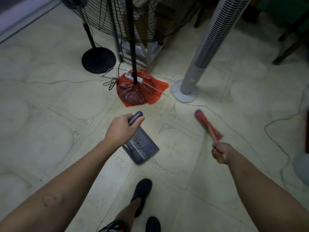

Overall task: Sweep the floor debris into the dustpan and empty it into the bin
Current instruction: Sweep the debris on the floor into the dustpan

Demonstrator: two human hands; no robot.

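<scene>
At the centre of the frame, the left hand (122, 129) has its fingers clenched around the handle of a grey plastic dustpan (142, 147), whose tray tilts down toward the pale tiled floor (50, 114) and holds a few dark bits of debris (138, 141). At right of centre, the right hand (220, 152) grips a small red hand brush (208, 125), blurred, its bristles raised off the floor. Above them, a red plastic bag (140, 92) lies around a black pole. A white tower fan (209, 47) stands at upper right. 2 dark shoes show at the bottom.
</scene>
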